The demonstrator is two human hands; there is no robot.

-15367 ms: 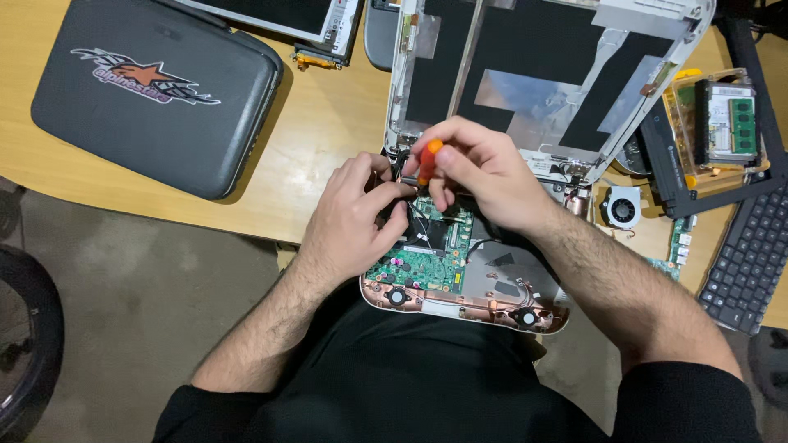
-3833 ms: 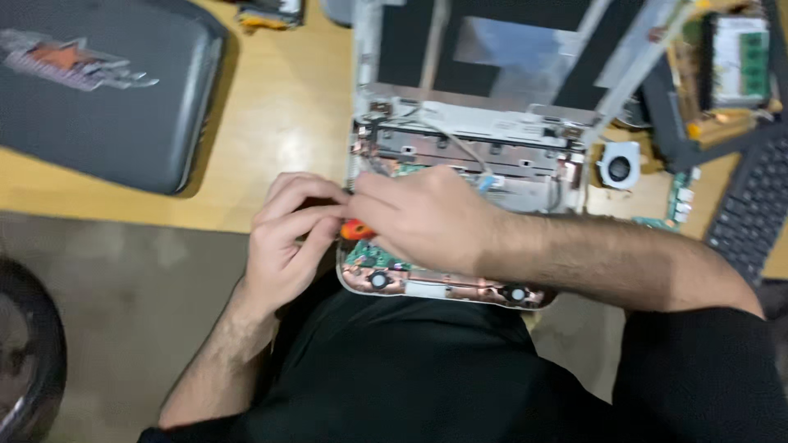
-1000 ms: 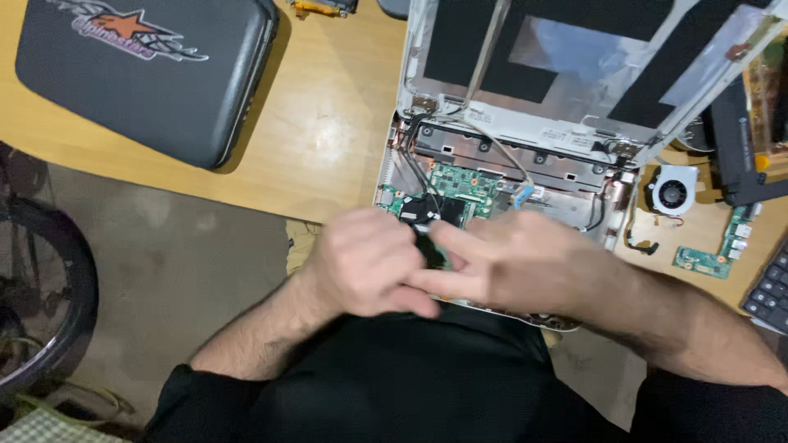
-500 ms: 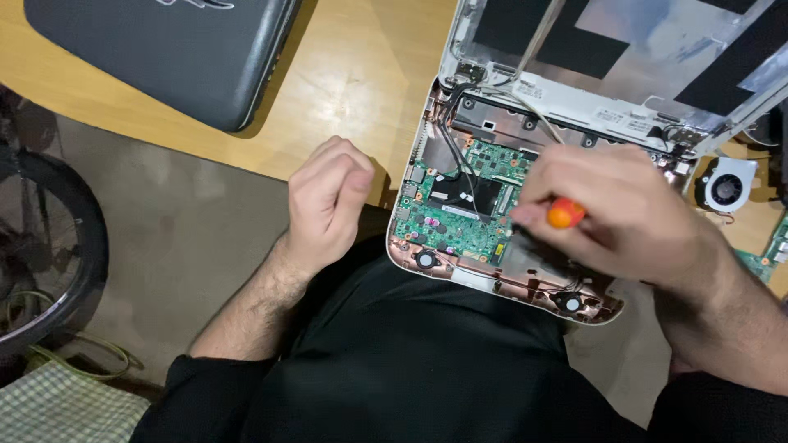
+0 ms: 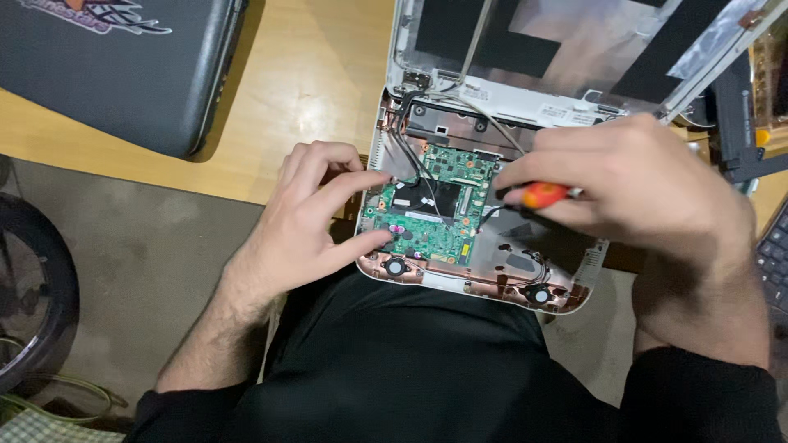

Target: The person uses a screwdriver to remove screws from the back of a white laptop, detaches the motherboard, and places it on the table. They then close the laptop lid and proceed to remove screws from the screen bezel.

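Observation:
An opened small laptop (image 5: pixel 484 287) rests half on the wooden desk edge and half over my lap, its green circuit board (image 5: pixel 435 205) bare. My left hand (image 5: pixel 316 213) lies on the left rim of the case, forefinger and thumb touching the board's left side. My right hand (image 5: pixel 640 189) is closed around a screwdriver with an orange handle (image 5: pixel 543 195), held over the right part of the case. The tip is hidden by my fingers. The laptop's lid (image 5: pixel 574 49), stripped of its screen, stands open behind.
A dark grey zip case (image 5: pixel 115 66) lies on the wooden desk (image 5: pixel 312 82) at the upper left. A keyboard edge (image 5: pixel 771 262) and dark parts (image 5: pixel 739 123) sit at the right. A black chair wheel (image 5: pixel 33 295) stands on the concrete floor at the left.
My left hand has opened and moved right onto the board's left edge. My right hand with the screwdriver has stayed over the right side of the case.

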